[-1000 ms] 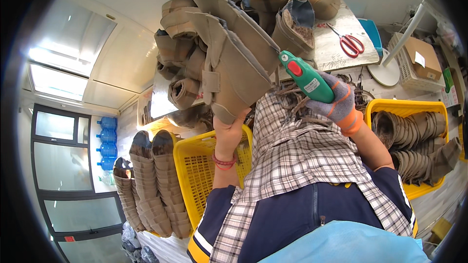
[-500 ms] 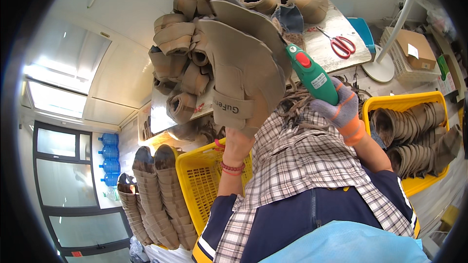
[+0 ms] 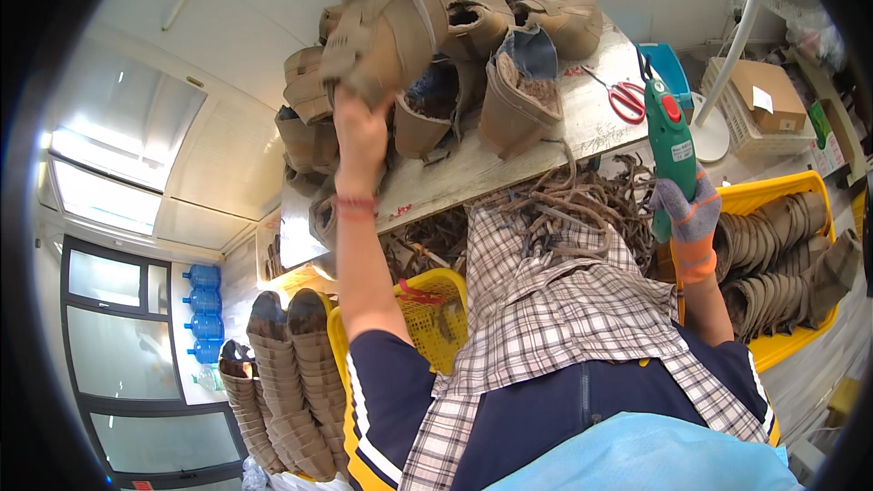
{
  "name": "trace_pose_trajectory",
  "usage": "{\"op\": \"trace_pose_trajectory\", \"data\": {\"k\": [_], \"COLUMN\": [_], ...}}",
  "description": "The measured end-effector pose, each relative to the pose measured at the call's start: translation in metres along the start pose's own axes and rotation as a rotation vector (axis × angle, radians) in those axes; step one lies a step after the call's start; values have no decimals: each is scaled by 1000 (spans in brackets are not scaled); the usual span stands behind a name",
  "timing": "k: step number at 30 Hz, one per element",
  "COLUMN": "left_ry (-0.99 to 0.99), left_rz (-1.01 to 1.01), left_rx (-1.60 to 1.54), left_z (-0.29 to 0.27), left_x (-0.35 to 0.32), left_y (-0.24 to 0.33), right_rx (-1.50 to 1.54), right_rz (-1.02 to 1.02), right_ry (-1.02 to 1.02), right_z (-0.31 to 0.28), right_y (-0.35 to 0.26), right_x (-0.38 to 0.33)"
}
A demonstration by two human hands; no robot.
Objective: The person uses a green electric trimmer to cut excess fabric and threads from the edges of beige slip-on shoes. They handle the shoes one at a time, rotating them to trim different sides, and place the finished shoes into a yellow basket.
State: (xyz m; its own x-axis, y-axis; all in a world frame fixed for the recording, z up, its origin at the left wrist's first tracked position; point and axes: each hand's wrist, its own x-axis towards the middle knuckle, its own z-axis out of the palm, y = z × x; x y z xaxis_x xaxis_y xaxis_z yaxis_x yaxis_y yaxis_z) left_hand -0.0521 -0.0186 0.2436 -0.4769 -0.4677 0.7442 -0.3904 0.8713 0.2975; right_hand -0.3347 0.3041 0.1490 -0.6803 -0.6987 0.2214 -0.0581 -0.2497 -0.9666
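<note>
Reaching far forward over the white table, my bare left hand has its fingers closed on a tan shoe upper, raised over the pile and slightly blurred. Several more tan uppers with brown fleece lining, such as one upper, stand on the tabletop close by. On the right, my right hand, in a grey and orange glove, grips a green handheld power tool. The tool has a red button, and its thin dark tip points up and away from the uppers. Red-handled scissors lie on the table beside it.
Brown trimmed strips lie heaped on my checked apron and under the table's near edge. A yellow basket stands at left, beside stacked uppers. Another yellow basket holds stacked uppers at right. A white fan stands beyond it.
My left hand has carried the shoe upper forward and left, from before me to over the pile. My right hand has moved right and down with the power tool, away from the upper.
</note>
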Motion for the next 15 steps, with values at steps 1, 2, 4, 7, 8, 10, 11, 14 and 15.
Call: {"op": "trace_pose_trajectory", "data": {"k": [1,2,4,7,8,10,11,14,15], "left_ry": [-20,-75,-156,-215,-217,-217,-215,-287,-323], "left_rz": [48,-7,-135,-317,-355,-379,-369,-293,-257], "left_rx": [88,86,-18,-343,-459,-596,-611,-473,-400], "left_z": [0,0,8,24,28,31,28,23,20], "left_x": [27,51,87,108,109,110,109,123,130], "left_y": [-9,-11,-33,-70,-68,-66,-65,-71,-61], "right_rx": [-3,-3,-49,-151,-102,-144,-161,-98,-97], "right_rz": [7,13,-1,-22,17,8,7,71,55], "right_ry": [-2,-3,-13,-6,-6,-6,-13,-33,-45], "right_z": [-1,-3,-3,-6,-6,-7,-7,-3,-2], "right_y": [2,4,6,9,8,11,12,18,20], "right_x": [0,0,0,0,-2,2,2,6,8]}}
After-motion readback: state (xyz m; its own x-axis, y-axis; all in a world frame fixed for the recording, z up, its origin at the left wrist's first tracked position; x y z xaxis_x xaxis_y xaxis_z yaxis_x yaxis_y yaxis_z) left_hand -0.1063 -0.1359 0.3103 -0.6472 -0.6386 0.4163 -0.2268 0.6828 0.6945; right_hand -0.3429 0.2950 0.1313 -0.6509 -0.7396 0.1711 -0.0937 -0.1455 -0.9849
